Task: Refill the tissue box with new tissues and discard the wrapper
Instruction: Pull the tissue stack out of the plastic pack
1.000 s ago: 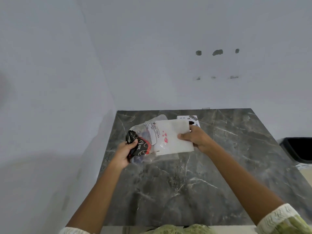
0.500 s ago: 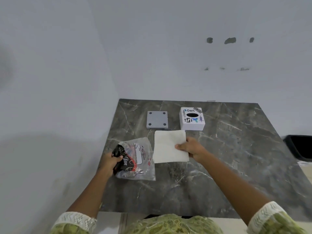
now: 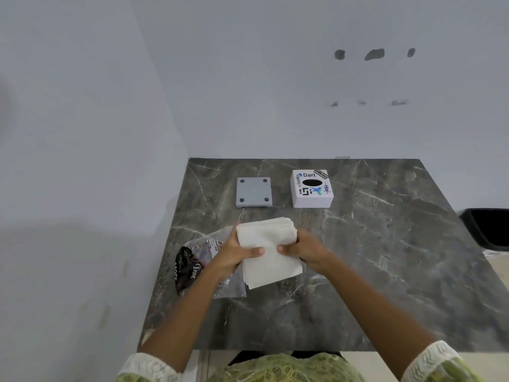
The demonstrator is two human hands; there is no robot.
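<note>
Empty wrapper (image 3: 203,268) lies flat at the left edge of the marble table (image 3: 385,271), partly under the left forearm. Left hand (image 3: 237,253) and right hand (image 3: 305,250) each clamp a side of the white tissue stack (image 3: 268,249), thumbs on top. Behind: grey base plate (image 3: 254,192), then stickered tissue box (image 3: 311,188). Black bin (image 3: 487,227) at far right.

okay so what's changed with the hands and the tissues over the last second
The left hand let go of the wrapper, now lying on the table, and joined the right hand on the tissue stack. The tissue box and grey plate lie untouched.
</note>
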